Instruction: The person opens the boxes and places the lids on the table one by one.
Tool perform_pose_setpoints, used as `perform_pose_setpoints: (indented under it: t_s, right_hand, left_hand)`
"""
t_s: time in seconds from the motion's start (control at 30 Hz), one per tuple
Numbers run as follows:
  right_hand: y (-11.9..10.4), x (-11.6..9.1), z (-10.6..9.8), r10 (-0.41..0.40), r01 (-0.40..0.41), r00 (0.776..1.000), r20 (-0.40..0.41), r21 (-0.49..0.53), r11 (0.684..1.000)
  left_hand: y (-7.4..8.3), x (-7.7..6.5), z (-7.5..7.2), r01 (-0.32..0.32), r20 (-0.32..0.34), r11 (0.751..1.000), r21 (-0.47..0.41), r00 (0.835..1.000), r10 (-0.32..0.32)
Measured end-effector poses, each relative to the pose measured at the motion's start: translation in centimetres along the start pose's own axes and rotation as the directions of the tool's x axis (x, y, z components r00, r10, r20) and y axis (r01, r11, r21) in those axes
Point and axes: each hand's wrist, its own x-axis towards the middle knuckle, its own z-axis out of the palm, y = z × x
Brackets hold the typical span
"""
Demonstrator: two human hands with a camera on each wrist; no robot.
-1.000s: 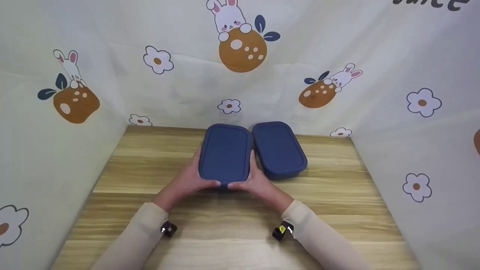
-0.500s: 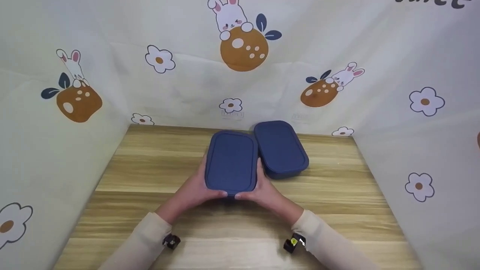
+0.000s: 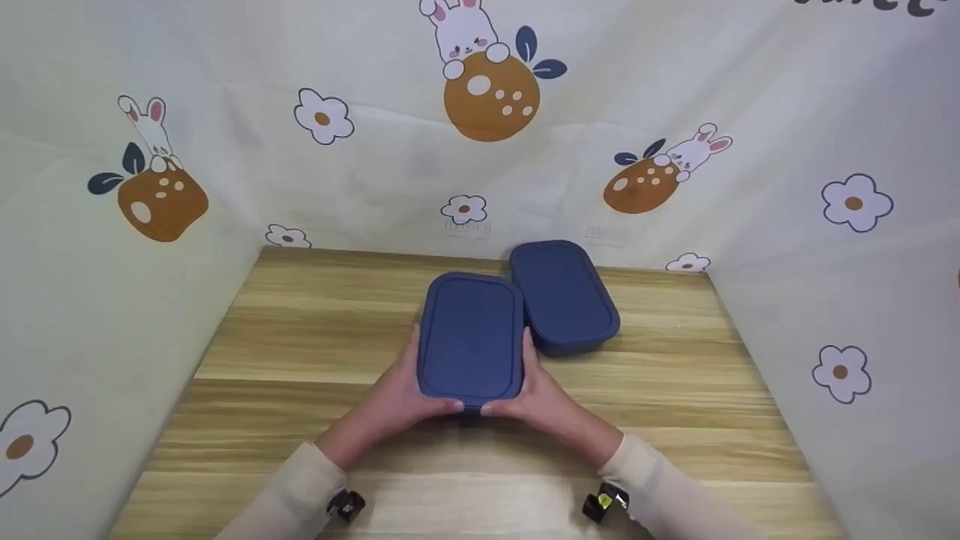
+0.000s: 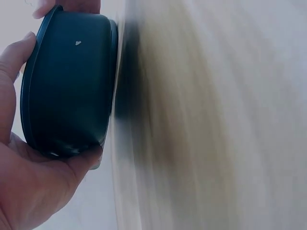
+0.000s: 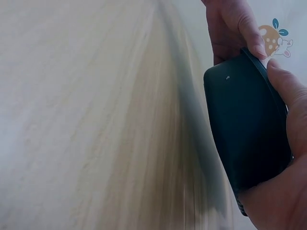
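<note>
Between both hands is a dark blue lidded food container (image 3: 471, 337), close over the wooden table in the head view. My left hand (image 3: 409, 394) grips its left side, and my right hand (image 3: 541, 394) grips the right side. Both thumbs meet near the middle of the short near end, at the lid's rim. In the wrist views the container's plain side wall (image 4: 69, 81) shows a small light mark, and the fingers reach around toward its underside. A second blue lidded container (image 3: 564, 292) stands just behind and right of the held one, slightly angled.
The wood-grain table (image 3: 285, 337) spreads around the containers. A pale curtain (image 3: 375, 165) printed with rabbits, oranges and flowers encloses its back and sides. Small black wrist cameras (image 3: 346, 506) sit at the cuffs of the light sleeves.
Both hands have drawn the held container toward the person and slightly right, away from the back curtain. The second container stays in place; the head view has shifted a little.
</note>
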Motion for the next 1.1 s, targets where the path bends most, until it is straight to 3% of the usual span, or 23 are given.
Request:
perform_pose_setpoints:
  t_s: [0.3,0.7,1.1]
  right_hand:
    - [0.5,-0.9,0.0,-0.066,0.066,0.997,0.029,-0.004,0.998]
    - [1.1,-2.4,-0.4,-0.029,0.031,0.999,0.030,-0.071,0.997]
    - [1.4,-2.9,-0.4,0.007,-0.003,0.998,0.060,-0.068,0.998]
  left_hand:
    - [0.3,-1.2,0.9,0.012,-0.009,1.000,-0.024,1.000,-0.013]
    - [0.6,-2.0,2.1,0.009,-0.006,1.000,0.005,1.000,-0.009]
    - [0.2,-2.6,2.5,0.012,-0.015,1.000,-0.005,1.000,-0.012]
